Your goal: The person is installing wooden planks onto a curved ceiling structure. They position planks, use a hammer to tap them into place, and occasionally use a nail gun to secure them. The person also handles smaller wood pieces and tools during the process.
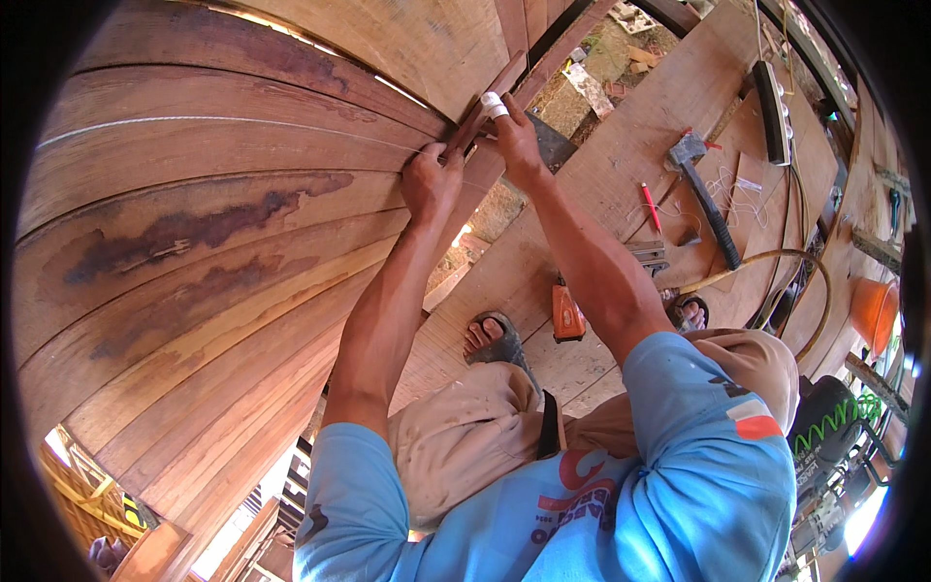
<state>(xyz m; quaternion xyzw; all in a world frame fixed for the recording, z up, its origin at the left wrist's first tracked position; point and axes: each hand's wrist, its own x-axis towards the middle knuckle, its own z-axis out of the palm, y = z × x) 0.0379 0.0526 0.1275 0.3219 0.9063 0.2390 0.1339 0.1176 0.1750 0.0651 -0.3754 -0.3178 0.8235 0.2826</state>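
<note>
Dark lettering (574, 509) on blue shirt (679, 485), well below right hand (519, 145) grip; tiny pale lettering (811, 469) on black machine (820, 417), lower right.

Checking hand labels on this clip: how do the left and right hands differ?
Covering: the right hand has a white wrap on one finger; none shows on the left hand.
Pose: the left hand is curled in tightly; the right hand reaches out with the wrapped finger extended.
Place: the left hand sits lower and farther left in the picture than the right hand.
Shared: both are ungloved and at the same narrow wooden strip.
</note>
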